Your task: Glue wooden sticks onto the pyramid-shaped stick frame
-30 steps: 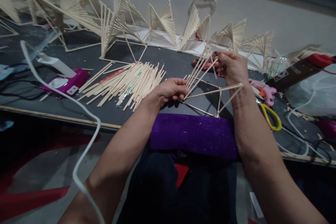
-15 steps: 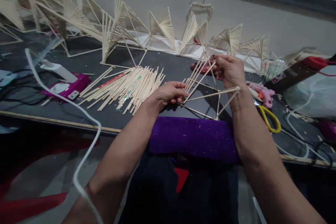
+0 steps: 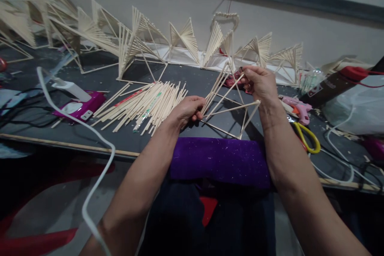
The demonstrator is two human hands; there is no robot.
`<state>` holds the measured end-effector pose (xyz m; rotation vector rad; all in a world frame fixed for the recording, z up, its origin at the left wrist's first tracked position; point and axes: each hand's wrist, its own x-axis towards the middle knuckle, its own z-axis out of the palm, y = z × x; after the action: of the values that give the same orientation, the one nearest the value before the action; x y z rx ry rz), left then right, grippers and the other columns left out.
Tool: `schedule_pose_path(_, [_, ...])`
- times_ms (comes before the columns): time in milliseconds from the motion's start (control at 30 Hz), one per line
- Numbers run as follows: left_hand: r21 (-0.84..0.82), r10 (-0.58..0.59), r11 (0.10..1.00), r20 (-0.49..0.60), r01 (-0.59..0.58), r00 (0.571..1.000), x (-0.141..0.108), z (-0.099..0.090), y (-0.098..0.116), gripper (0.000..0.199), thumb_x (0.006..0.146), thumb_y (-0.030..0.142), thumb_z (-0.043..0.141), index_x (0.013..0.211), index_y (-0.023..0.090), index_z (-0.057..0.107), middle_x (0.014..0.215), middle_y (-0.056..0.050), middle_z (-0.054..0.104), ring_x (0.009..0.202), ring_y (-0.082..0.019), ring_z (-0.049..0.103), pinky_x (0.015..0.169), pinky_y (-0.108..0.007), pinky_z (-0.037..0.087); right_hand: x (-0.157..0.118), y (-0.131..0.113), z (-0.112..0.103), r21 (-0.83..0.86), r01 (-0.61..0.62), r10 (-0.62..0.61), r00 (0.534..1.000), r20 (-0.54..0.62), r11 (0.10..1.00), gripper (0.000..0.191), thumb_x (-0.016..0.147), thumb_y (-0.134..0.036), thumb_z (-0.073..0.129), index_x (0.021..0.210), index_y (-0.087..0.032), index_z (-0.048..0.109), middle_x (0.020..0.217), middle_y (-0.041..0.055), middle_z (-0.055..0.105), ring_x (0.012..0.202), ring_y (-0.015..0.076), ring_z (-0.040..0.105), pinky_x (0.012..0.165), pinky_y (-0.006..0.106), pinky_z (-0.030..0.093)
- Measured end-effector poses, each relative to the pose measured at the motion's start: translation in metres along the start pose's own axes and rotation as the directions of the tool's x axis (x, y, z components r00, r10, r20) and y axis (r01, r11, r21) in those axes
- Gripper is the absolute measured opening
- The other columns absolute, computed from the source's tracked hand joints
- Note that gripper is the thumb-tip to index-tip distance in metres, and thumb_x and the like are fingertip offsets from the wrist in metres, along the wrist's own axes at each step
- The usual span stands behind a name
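Several thin wooden sticks [image 3: 215, 89] fan upward from my left hand [image 3: 192, 111], whose fingers are closed round their lower ends. My right hand [image 3: 258, 82] pinches the upper end of a single stick [image 3: 225, 95] that slants down toward the left hand. Between my forearms, on the dark table, stands a small open frame of glued sticks [image 3: 229, 109], with one corner pointing up beside my right wrist. Left of my left hand lies a loose heap of sticks [image 3: 150, 104], some with green and red wrappers. A purple cloth [image 3: 220, 160] covers the table edge in front of me.
Finished fan-shaped stick structures [image 3: 184, 38] line the wall. At the left are a magenta power socket [image 3: 87, 108] and a white cable [image 3: 103, 136]. On the right lie yellow-handled scissors [image 3: 315, 144], a pink glue gun [image 3: 302, 111], a dark bottle [image 3: 333, 84] and a plastic bag [image 3: 351, 104].
The camera view has tilted up slightly. Both hands and the stick frame appear a little further left. The sticks in my left hand sit closer together at the top, and the right hand's stick stands apart from them.
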<state>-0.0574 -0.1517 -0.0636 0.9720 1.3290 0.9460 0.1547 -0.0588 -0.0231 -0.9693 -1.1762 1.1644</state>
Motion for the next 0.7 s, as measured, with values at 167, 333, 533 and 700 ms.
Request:
schedule_pose_path(167, [0.006, 0.028, 1.0, -0.017, -0.028, 0.999, -0.003, 0.003, -0.001, 0.011, 0.092, 0.012, 0.053, 0.084, 0.015, 0.06, 0.054, 0.002, 0.059, 0.033, -0.004, 0.045, 0.032, -0.017, 0.023, 0.001, 0.0, -0.002, 0.029, 0.012, -0.012, 1.0, 0.006, 1.0, 0.011, 0.074, -0.016, 0.07, 0.084, -0.012, 0.07, 0.061, 0.0007, 0.067, 0.048, 0.0098, 0.063, 0.036, 0.014, 0.038])
schedule_pose_path(333, [0.115, 0.059, 0.992, 0.02, -0.06, 0.998, -0.01, 0.01, 0.0, 0.011, 0.091, 0.015, 0.056, 0.094, 0.014, 0.067, 0.048, 0.004, 0.054, 0.035, -0.005, 0.045, 0.036, -0.017, 0.027, 0.001, -0.003, -0.007, 0.032, 0.018, -0.018, 1.0, 0.005, 0.999, 0.014, 0.072, -0.018, 0.071, 0.085, -0.014, 0.07, 0.059, -0.0018, 0.065, 0.047, 0.0073, 0.06, 0.035, 0.013, 0.037])
schedule_pose_path(533, [0.497, 0.238, 0.858, -0.156, -0.132, 0.959, -0.013, 0.0, -0.003, 0.028, 0.086, 0.018, 0.056, 0.108, 0.017, 0.073, 0.068, -0.003, 0.067, 0.05, -0.011, 0.057, 0.05, -0.023, 0.042, -0.002, -0.006, -0.008, 0.028, -0.006, 0.005, 0.999, 0.037, 1.0, 0.014, 0.071, -0.018, 0.072, 0.084, -0.014, 0.07, 0.06, -0.0011, 0.065, 0.046, 0.0069, 0.059, 0.035, 0.013, 0.034])
schedule_pose_path(700, [0.897, 0.424, 0.437, -0.141, -0.066, 0.895, -0.007, -0.007, -0.01, 0.026, 0.081, 0.011, 0.056, 0.098, 0.015, 0.076, 0.097, -0.012, 0.074, 0.094, -0.025, 0.068, 0.084, -0.035, 0.049, -0.003, -0.006, -0.007, 0.005, 0.007, -0.007, 0.998, 0.06, 1.0, 0.015, 0.071, -0.02, 0.074, 0.085, -0.015, 0.07, 0.064, -0.0009, 0.066, 0.048, 0.007, 0.06, 0.036, 0.014, 0.035])
